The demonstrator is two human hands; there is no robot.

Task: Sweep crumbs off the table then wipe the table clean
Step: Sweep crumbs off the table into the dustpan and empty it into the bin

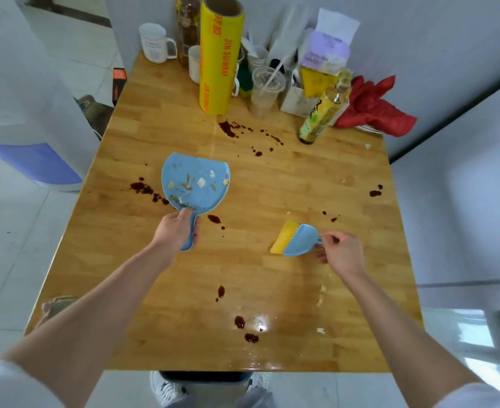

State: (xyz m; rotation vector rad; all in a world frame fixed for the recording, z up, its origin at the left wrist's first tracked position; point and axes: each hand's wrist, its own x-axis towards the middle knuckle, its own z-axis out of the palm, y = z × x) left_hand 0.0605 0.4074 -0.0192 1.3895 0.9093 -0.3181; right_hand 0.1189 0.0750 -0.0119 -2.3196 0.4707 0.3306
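hard to see: brush point(295, 240) handle mostly hidden under the right hand point(343, 254); clutter at the top is a jumble
left hand point(174, 231): wrapped around the handle of the blue plastic dustpan point(195, 184), center-left
dustpan: rounded scoop with pale crumbs point(200, 182) inside
right hand: pinching the brush, yellow bristles fanned out, center-right
table point(272, 178): glossy wood planks, dark red splotches point(228, 128) all over, few pale bits point(320, 298) lower right
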